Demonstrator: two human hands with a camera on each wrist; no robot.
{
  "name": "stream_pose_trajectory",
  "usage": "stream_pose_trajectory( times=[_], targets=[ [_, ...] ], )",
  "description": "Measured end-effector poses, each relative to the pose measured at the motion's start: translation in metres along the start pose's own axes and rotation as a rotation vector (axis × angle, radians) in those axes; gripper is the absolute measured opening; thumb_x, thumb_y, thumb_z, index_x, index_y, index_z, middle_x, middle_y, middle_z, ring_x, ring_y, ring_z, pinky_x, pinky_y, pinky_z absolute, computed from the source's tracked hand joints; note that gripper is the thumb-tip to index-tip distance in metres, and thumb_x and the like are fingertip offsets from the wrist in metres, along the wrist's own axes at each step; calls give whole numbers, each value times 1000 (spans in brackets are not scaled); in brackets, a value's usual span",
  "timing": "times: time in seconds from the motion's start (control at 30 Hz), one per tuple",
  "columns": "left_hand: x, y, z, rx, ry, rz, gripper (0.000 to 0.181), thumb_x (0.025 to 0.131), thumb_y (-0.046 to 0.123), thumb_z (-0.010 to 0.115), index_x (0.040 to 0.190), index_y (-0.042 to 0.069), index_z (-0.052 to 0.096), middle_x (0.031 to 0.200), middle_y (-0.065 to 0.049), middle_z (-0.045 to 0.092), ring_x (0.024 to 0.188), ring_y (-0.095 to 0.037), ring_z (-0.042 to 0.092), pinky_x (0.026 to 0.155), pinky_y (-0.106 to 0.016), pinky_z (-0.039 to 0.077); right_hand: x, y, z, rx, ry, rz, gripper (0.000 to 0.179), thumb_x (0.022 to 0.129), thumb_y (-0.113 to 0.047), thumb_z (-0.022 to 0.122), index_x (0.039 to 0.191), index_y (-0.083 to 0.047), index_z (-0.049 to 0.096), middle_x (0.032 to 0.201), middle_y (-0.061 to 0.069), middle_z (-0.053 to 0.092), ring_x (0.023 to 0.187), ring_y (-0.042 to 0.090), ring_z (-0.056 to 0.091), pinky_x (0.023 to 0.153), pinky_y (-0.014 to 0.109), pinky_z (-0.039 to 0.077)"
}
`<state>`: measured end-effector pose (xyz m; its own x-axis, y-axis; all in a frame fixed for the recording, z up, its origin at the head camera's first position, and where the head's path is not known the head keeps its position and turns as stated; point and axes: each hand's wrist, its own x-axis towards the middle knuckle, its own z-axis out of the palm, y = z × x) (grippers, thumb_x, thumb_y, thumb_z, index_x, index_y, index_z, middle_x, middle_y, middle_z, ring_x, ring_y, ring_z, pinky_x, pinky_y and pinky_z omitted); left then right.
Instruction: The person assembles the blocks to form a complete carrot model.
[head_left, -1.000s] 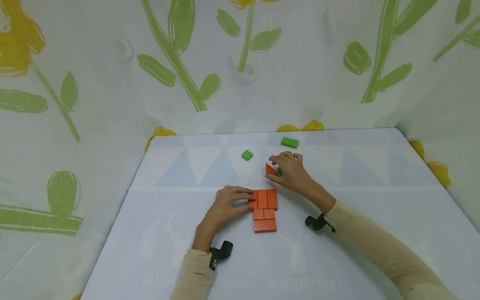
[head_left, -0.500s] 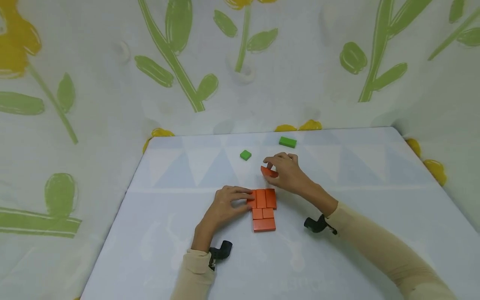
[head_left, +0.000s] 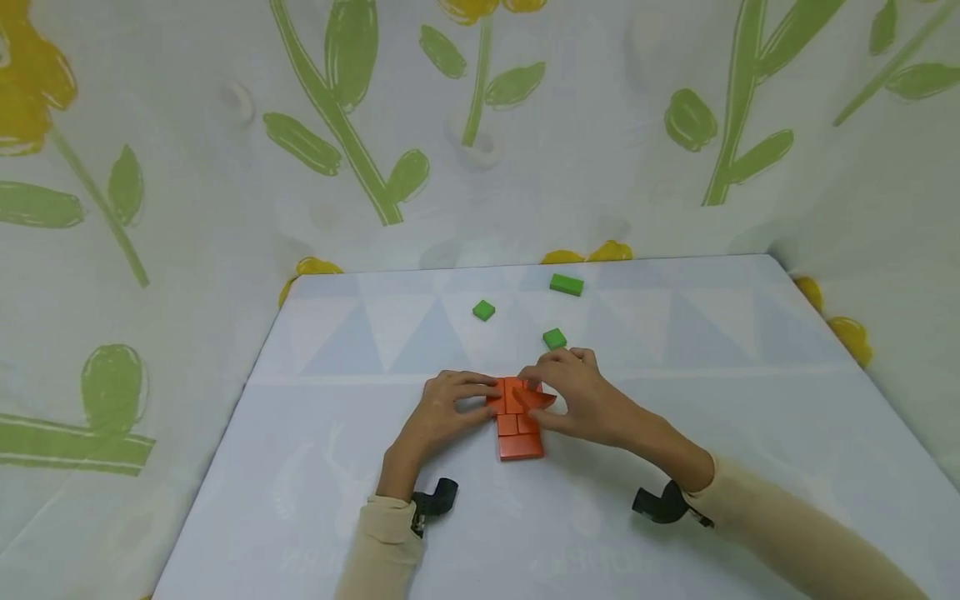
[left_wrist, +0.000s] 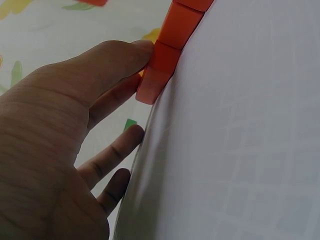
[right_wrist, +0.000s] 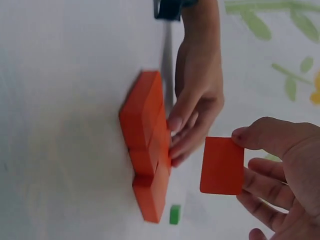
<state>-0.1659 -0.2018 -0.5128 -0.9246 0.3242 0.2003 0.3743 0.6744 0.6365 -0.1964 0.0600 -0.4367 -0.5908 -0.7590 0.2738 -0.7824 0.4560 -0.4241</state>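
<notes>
Orange block (right_wrist: 222, 166) nearer grouped blocks (head_left: 512, 424), right grip (head_left: 583, 402) pinching it, left grip (head_left: 441, 408) holding them

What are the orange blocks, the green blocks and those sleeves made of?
The orange blocks: probably painted wood, possibly plastic; smooth, evenly coloured faces with neat edges. The green blocks: perhaps the same, judging by similar flat, even colour. The sleeves: matte cloth, fibre unclear; the left cuff creases softly.
</notes>
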Motion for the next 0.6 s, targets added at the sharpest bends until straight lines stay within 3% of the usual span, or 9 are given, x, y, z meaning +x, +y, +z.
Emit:
stream_pose_trajectory(
  times=[0.27, 0.6],
  targets=[
    [1, -3, -1, 2, -6, 16, 26, 92, 35, 74, 117, 27, 76, 129, 11, 64, 119, -15, 50, 103, -49, 32, -18, -21, 14, -1, -3, -161, 43, 81, -20, 83, 119, -11, 66, 108, -7, 66, 112, 16, 53, 98, 52, 33],
    [0, -2, 1, -6, 8, 26, 26, 91, 34, 75, 116, 27, 76, 129, 12, 65, 120, -16, 51, 102, -51, 32, -29, -28, 37, -36, -12, -238, 40, 78, -18, 84, 115, -15, 68, 107, -7, 68, 108, 13, 55, 96, 49, 36]
  ],
)
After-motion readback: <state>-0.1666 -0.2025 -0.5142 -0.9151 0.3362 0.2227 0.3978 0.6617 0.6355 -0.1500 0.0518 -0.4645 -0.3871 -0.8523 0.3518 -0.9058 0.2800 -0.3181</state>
